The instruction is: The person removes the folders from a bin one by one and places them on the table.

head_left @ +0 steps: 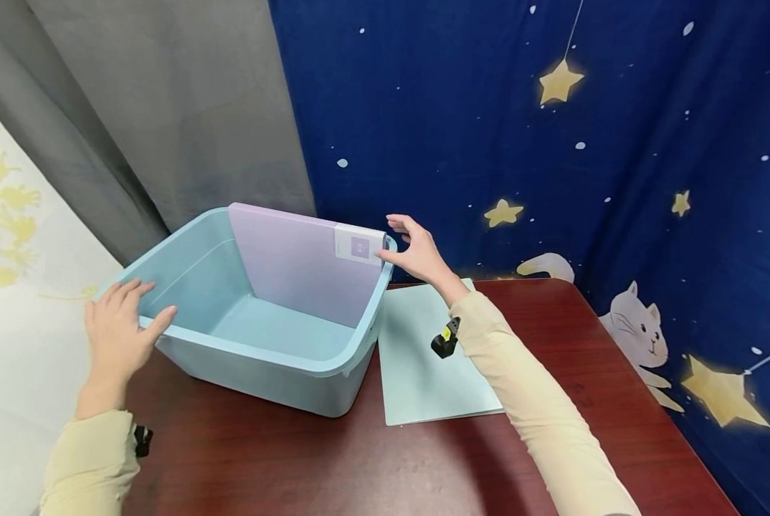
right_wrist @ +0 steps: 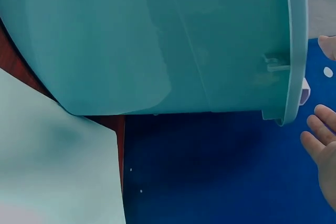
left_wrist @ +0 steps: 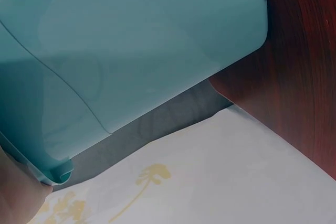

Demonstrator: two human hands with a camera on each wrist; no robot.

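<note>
A light blue plastic tub (head_left: 249, 351) stands on the table. Inside it, a flat lilac case (head_left: 301, 269) with a white label (head_left: 359, 245) stands on edge along the back wall, its top near rim level. My left hand (head_left: 122, 322) rests at the tub's front left corner, fingers over the rim and thumb stretched along the front edge. My right hand (head_left: 417, 247) is at the case's right end, thumb in front by the label and fingers spread behind. In the right wrist view, these fingers (right_wrist: 315, 142) are apart from the case's end (right_wrist: 304, 93).
A pale green folder or sheet (head_left: 424, 373) lies right of the tub on the dark red wooden table (head_left: 262, 459). Behind hang a grey curtain (head_left: 185, 93) and a blue star-patterned curtain (head_left: 436, 107). A white cloth with yellow prints (head_left: 17, 344) is at the left.
</note>
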